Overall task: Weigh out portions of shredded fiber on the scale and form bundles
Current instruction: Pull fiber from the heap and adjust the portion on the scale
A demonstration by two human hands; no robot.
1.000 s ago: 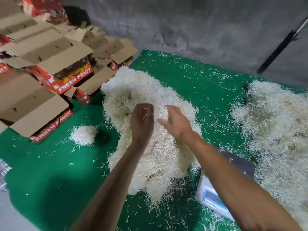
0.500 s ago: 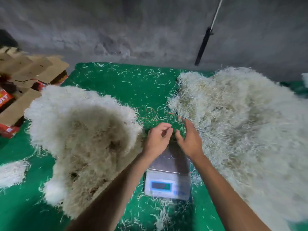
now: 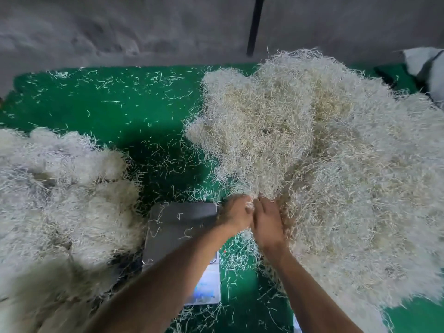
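Hands: both meet at lower centre of the frame, side by side at the near edge of the big pile. The left hand (image 3: 234, 216) has its fingers curled into the strands and seems to pinch a tuft; the right hand (image 3: 269, 222) lies alongside with fingers pushed into the fiber, and whether they close on anything cannot be told.

Fiber: the big pile (image 3: 324, 152) fills the right half of the frame, a loose pale heap on the green mat (image 3: 108, 104). A second pile (image 3: 60, 200) spreads over the left and lower left.

Scale: the scale (image 3: 177, 227) sits at lower centre between the two piles, its metal pan bearing only stray strands, its display end partly hidden by the left forearm.

Key relation: the big pile lies straight ahead and to the right of the hands; the scale lies just left of them, touching or nearly touching the left hand's side. The left hand is nearer the pan.

Step, as judged: pulling a portion loose from the pile's near edge, with nothing yet weighed. The carry to the pan would be short and leftward.

Risk: tangled strands may drag extra fiber along.
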